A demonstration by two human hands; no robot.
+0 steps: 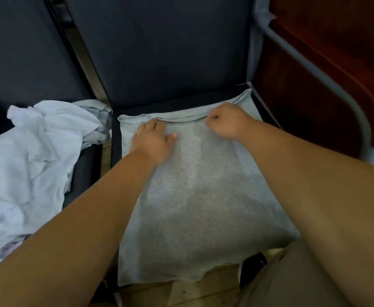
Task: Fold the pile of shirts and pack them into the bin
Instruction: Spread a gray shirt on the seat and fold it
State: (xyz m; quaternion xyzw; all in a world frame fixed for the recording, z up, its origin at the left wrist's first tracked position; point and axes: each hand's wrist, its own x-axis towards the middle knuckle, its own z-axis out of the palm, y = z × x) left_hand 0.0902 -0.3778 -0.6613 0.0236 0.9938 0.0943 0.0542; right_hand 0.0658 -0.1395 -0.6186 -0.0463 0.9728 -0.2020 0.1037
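Note:
A grey shirt (195,196) lies spread flat on the seat of a dark chair (159,52), its near edge hanging over the front. My left hand (152,138) rests flat on the cloth near the far left edge, fingers reaching the folded hem. My right hand (226,122) is at the far right edge with its fingers curled round the hem. A crumpled pile of pale blue-white shirts (33,162) sits on the neighbouring chair to the left. No bin is in view.
A second dark chair (22,52) stands at the left, under the pile. A reddish wooden piece of furniture (328,74) with a grey metal tube (314,69) stands at the right. A wooden floor (192,293) shows below the shirt. My knee in khaki cloth (292,284) is at lower right.

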